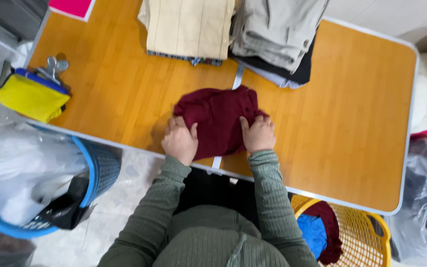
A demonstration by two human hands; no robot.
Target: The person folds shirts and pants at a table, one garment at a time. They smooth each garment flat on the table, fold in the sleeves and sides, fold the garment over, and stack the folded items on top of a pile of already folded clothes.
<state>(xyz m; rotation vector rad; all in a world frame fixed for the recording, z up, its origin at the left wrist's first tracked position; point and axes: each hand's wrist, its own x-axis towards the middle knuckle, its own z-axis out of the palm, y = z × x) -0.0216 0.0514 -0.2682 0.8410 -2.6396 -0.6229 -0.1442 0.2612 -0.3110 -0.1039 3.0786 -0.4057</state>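
Both hands [179,140] [258,134] flat on folded maroon garment [218,121].

Soft, matt maroon cloth garment [217,123] lies crumpled under the fingers of both hands on a smooth, satin-finish bamboo-look wooden table [342,128] edged in pale metal. Beyond the fingertips sit folded woven cotton-like clothes [233,29], matt. Ribbed knit green sleeves [273,198] cover the arms. Nearby, glossy perforated plastic baskets, blue [100,168] and yellow [362,232].

yellow and blue pouch [31,96] at table's left edge, pink card [70,7] top left
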